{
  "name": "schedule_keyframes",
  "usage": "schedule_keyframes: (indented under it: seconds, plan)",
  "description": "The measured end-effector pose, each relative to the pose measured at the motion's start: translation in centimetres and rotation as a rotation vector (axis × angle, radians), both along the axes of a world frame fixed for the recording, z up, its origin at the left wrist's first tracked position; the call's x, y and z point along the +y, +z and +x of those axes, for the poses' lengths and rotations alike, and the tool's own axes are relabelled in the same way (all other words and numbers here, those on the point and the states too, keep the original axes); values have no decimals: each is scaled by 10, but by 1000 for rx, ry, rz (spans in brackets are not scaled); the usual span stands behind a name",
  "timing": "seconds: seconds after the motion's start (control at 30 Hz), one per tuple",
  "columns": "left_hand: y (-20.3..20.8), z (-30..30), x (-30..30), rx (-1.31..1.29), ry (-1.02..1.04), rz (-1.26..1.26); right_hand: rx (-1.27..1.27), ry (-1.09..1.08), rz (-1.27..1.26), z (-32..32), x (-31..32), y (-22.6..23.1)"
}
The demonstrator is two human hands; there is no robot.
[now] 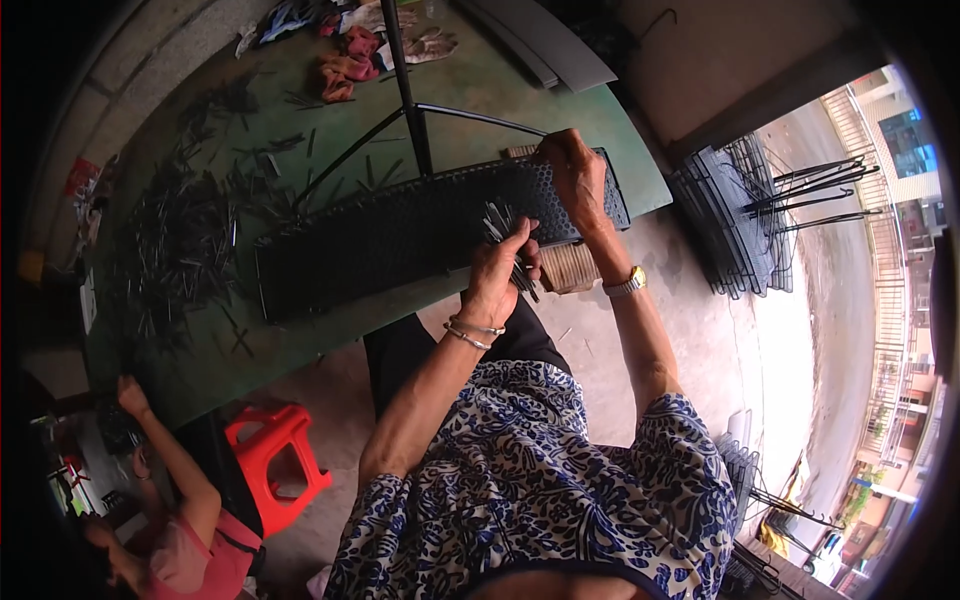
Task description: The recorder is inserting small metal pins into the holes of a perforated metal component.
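A long black perforated metal shelf point(400, 230) lies across the edge of the green table, with black rods rising from its far side. My left hand point(497, 268) is closed round a bunch of thin dark strips point(524, 278), held over the near edge of the shelf. At the shelf's right end, my right hand point(575, 180) is bent down with its fingers pinched together at the far rim. What sits between those fingertips, if anything, is hidden by the hand.
Many loose dark strips point(185, 235) are heaped on the table point(260, 375) at left. Cloths and gloves point(350, 65) lie at the back. A wooden block point(568, 268) is under the shelf. Another person point(200, 540) works at lower left beside a red stool point(278, 468). Black racks point(730, 220) stand at right.
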State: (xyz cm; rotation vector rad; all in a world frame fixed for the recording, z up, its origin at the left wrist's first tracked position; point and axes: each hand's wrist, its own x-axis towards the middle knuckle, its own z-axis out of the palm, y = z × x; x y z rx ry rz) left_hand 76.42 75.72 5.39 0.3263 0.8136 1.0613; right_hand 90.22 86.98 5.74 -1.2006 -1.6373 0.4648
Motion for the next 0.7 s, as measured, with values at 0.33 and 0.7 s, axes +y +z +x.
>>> schedule_keyframes:
  seconds: [0.33, 0.7]
  plan:
    - [5, 0, -5, -101, -31, -118, -171, -84, 59, -2, -2, -9]
    - [7, -1, -6, 53, -51, -64, -210, 85, 31, 7, 2, -9]
